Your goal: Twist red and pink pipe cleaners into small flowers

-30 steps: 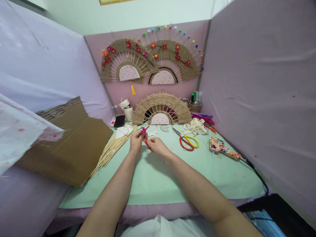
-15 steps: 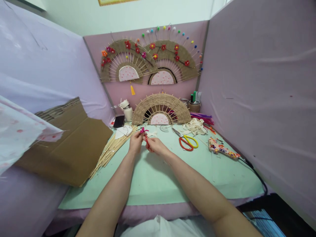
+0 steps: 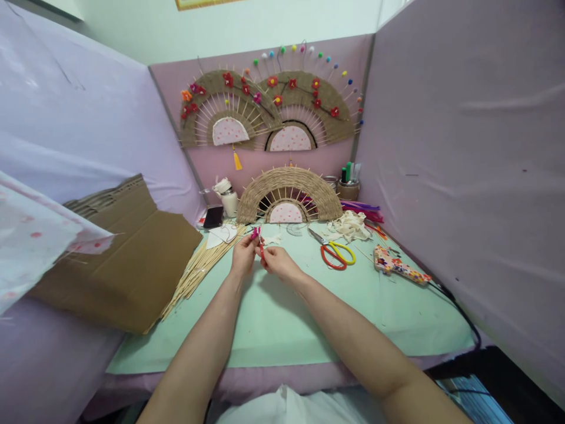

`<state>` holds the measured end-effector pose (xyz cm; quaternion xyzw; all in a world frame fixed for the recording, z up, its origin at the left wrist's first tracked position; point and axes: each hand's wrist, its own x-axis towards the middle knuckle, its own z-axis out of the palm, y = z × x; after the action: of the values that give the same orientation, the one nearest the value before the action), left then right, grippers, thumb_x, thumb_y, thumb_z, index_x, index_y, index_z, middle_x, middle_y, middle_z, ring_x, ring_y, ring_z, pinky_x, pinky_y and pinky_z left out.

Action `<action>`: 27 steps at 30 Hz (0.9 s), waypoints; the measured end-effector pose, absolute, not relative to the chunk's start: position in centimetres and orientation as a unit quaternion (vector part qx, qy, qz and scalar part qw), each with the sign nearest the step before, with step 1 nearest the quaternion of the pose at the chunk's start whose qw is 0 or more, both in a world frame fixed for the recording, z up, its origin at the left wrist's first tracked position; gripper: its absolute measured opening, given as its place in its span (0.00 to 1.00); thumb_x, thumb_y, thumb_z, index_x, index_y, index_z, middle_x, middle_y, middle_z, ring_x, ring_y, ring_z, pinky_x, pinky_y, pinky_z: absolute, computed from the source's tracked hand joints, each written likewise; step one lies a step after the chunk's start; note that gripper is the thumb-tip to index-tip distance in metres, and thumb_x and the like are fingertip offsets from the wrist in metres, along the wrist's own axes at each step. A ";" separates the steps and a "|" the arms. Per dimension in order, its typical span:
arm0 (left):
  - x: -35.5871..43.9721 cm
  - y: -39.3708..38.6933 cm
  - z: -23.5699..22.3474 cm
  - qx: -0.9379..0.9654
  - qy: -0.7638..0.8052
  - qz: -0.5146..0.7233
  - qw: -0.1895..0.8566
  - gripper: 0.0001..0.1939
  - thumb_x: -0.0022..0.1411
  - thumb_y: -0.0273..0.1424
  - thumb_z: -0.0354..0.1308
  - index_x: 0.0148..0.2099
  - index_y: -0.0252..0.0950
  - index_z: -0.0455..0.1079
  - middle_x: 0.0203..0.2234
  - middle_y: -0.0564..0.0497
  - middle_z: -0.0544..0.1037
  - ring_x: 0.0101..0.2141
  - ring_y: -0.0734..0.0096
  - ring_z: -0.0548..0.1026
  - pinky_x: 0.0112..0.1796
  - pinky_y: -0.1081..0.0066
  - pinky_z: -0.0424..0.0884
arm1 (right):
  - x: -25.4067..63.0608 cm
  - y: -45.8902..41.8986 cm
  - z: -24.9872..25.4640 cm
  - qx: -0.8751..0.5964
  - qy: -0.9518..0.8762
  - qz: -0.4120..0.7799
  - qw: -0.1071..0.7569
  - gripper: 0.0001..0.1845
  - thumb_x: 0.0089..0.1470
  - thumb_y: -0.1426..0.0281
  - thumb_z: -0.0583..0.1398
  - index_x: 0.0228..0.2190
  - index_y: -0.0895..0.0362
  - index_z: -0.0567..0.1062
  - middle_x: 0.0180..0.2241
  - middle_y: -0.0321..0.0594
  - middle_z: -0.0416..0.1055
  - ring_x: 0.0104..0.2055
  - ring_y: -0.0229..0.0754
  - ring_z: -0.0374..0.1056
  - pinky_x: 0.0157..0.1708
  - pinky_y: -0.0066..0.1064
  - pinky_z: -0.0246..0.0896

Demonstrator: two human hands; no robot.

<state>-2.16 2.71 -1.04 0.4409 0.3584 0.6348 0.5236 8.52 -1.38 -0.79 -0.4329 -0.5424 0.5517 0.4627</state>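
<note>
Both my hands meet above the middle of the green table top [image 3: 282, 324]. My left hand [image 3: 243, 257] pinches a small pink pipe-cleaner flower [image 3: 255, 234] at its fingertips. My right hand [image 3: 277, 262] is closed on a thin red pipe cleaner [image 3: 262, 254] that runs up to the pink flower. The two hands touch each other. A bundle of thin bamboo sticks [image 3: 198, 268] lies just left of my left hand.
A woven half-round fan [image 3: 289, 191] stands at the back, with two decorated fans [image 3: 269, 109] on the wall above. Red and yellow scissors [image 3: 334, 253], a patterned glue gun [image 3: 397, 266], white string scraps [image 3: 351, 225] and pipe cleaners [image 3: 362, 208] lie right. Cardboard sheets [image 3: 128, 259] lean left.
My hands have stayed almost in place; the fingers have shifted slightly on the pink flower and red pipe cleaner.
</note>
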 end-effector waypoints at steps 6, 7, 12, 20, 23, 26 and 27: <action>-2.6 2.7 -0.7 0.425 0.352 0.641 0.533 0.12 0.45 0.34 0.66 0.32 0.33 0.72 0.27 0.52 0.74 0.23 0.81 0.68 0.27 0.77 0.63 | 9.3 -1.0 0.3 -0.453 -0.431 0.550 0.554 0.22 0.46 0.50 0.56 0.20 0.57 0.64 0.18 0.33 0.62 0.20 0.32 0.56 0.19 0.24 0.49; -2.5 2.6 -0.6 0.421 0.352 0.641 0.537 0.12 0.45 0.33 0.67 0.32 0.34 0.72 0.27 0.52 0.74 0.23 0.82 0.68 0.27 0.78 0.63 | 9.4 -1.0 0.4 -0.450 -0.417 0.549 0.567 0.20 0.45 0.52 0.57 0.21 0.57 0.64 0.20 0.34 0.64 0.22 0.32 0.59 0.21 0.24 0.52; -1.5 1.7 0.0 0.385 0.348 0.632 0.576 0.11 0.43 0.30 0.67 0.32 0.34 0.73 0.27 0.52 0.74 0.25 0.82 0.68 0.26 0.79 0.60 | 10.0 -0.9 0.7 -0.380 -0.350 0.604 0.607 0.16 0.38 0.63 0.64 0.24 0.56 0.63 0.28 0.35 0.69 0.33 0.35 0.67 0.32 0.26 0.61; -0.3 0.8 0.0 0.361 0.359 0.594 0.622 0.12 0.41 0.31 0.68 0.32 0.35 0.74 0.28 0.52 0.76 0.27 0.80 0.69 0.28 0.77 0.59 | 10.0 -0.6 0.2 -0.306 -0.270 0.656 0.635 0.17 0.33 0.70 0.67 0.22 0.57 0.63 0.22 0.33 0.69 0.27 0.33 0.66 0.26 0.23 0.59; -0.2 0.6 -0.1 0.357 0.345 0.592 0.635 0.12 0.43 0.30 0.67 0.32 0.34 0.73 0.29 0.52 0.76 0.28 0.80 0.70 0.30 0.76 0.61 | 10.1 -0.4 0.0 -0.280 -0.266 0.666 0.638 0.16 0.33 0.72 0.67 0.21 0.57 0.64 0.21 0.33 0.70 0.25 0.31 0.65 0.25 0.22 0.59; -0.4 0.6 0.1 0.350 0.332 0.585 0.652 0.10 0.44 0.27 0.66 0.32 0.33 0.72 0.28 0.52 0.76 0.29 0.78 0.72 0.32 0.75 0.63 | 10.4 -0.3 0.2 -0.263 -0.258 0.680 0.634 0.14 0.35 0.75 0.67 0.20 0.58 0.65 0.20 0.34 0.69 0.24 0.30 0.65 0.24 0.20 0.59; -0.6 0.6 0.2 0.348 0.327 0.580 0.660 0.09 0.44 0.26 0.65 0.32 0.33 0.72 0.27 0.52 0.76 0.29 0.77 0.72 0.33 0.74 0.64 | 10.6 -0.2 0.3 -0.255 -0.253 0.691 0.627 0.13 0.36 0.76 0.67 0.20 0.58 0.65 0.20 0.34 0.69 0.24 0.30 0.65 0.24 0.20 0.59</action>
<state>-0.57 0.58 0.21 0.3480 0.3273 0.5800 0.6598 10.59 -0.25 0.34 -0.2548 -0.2531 0.6911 0.6272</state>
